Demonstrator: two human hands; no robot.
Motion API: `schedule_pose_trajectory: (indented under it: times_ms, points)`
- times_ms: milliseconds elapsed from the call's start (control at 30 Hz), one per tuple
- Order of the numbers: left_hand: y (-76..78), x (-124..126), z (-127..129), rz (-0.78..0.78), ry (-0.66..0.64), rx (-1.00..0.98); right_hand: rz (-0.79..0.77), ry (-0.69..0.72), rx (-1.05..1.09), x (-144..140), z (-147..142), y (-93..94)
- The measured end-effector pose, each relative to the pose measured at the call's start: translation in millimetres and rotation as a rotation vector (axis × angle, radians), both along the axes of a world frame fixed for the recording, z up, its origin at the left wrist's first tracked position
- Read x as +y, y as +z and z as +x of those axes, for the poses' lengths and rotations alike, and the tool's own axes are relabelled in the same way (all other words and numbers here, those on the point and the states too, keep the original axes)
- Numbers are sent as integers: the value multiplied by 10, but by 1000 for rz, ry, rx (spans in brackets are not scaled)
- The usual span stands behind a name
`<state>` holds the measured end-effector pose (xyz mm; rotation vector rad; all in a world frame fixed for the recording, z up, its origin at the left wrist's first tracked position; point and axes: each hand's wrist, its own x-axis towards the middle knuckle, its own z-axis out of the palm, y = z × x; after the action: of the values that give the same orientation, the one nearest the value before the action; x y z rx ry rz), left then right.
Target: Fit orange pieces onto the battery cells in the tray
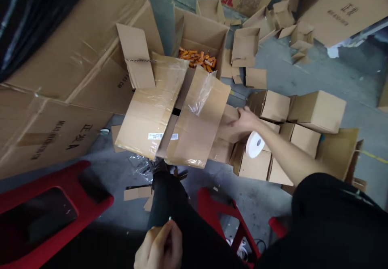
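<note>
Right hand (245, 120) is out over the small brown box (226, 125), fingers on its upper edge. Can't tell from here whether they're clamped or just resting. That box sits just right of the taped carton (200, 127), among more boxes.

Left hand (159, 244) is low, in front of the body, fingers curled together, a small white bit (170, 218) pinched at the tips. Too small to say what it is.

Taped carton: two broad flaps face up with a narrow gap between, clear tape loose on the right one, white label (163, 136) near the lower edge. Loose cardboard piece (141, 69) lies across the left flap's upper corner.

Behind it: open box (209, 32) with orange pieces (203, 61) inside. White roll (255, 144) is just below the right forearm, by a cluster of closed boxes (321, 111). Large printed cartons (85, 135) on the left, small open boxes scattered on the floor (260, 204) at the far side. Red stool (72, 180) lower left, another red stool (210, 204) beside the person's leg (169, 204).
</note>
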<state>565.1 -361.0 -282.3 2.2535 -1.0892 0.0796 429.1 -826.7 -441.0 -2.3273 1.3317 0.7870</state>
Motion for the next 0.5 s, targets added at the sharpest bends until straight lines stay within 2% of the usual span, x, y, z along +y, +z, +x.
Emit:
schedule_pose_trajectory:
  times_ms: [133, 233, 300, 400, 500]
  points:
    - [-142, -68, 16, 96, -22, -15, -54, -12, -35, 749, -76, 30]
    - [-237, -86, -3, 228, 50, 27, -36, -14, -67, 914, 36, 165]
    - [-275, -72, 32, 345, 114, 141, -30, -17, -94, 888, 45, 402]
    - [-272, -43, 142, 463, 188, 300, -71, -2, -169, 910, -94, 916]
    - [-115, 13, 90, 464, 260, 338, -123, 46, -312, 1237, -74, 1366]
